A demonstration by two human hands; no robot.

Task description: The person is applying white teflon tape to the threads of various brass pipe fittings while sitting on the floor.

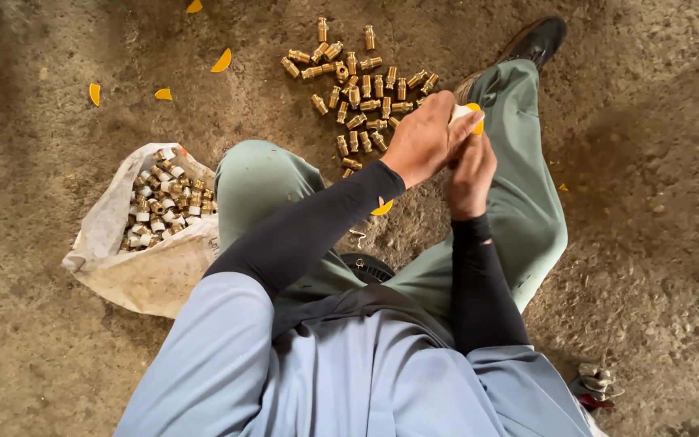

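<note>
I see both hands meet above the right knee: the left hand [426, 137] pinches a small white fitting with a yellow cap [472, 118], while the right hand [469, 174] steadies it from below. Finished-looking brass fittings [362, 85] lie at twelve o'clock; the sack [143, 267] sits at nine, within reach.

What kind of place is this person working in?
Probably a workshop or small factory floor: bare dirt-stained ground, a heap of brass fittings, and a sack holding more of them.
</note>
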